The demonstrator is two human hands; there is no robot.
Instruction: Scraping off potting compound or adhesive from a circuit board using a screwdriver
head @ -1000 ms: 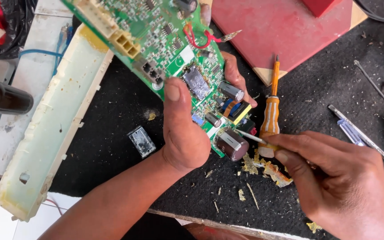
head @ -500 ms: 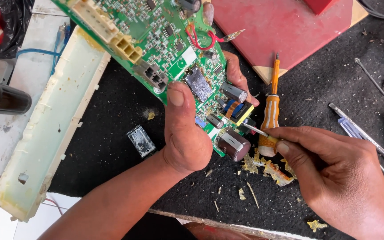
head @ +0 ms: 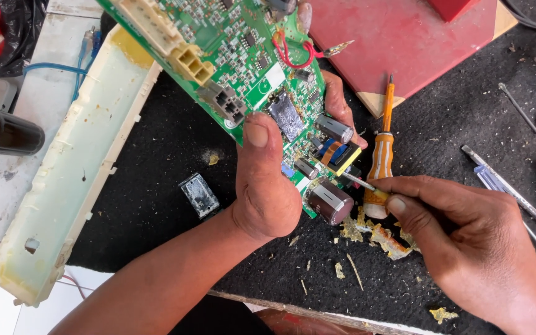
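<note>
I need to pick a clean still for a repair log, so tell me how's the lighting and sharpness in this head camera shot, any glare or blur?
Head view: bright, even daylight with soft shadows only; the green circuit board and left hand are sharp; slight glare on the silver capacitor top and the pale plastic housing; the right hand is crisp, no motion blur on the thin tool it holds; the board's top is cropped.

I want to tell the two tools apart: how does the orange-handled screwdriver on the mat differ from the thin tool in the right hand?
The orange-handled screwdriver lies loose on the black mat, untouched; the thin tool is pinched in the right hand. The screwdriver's tip points away, toward the red board; the thin tool's tip points at the green circuit board, which the left hand holds. Both have slim metal shafts.
</note>
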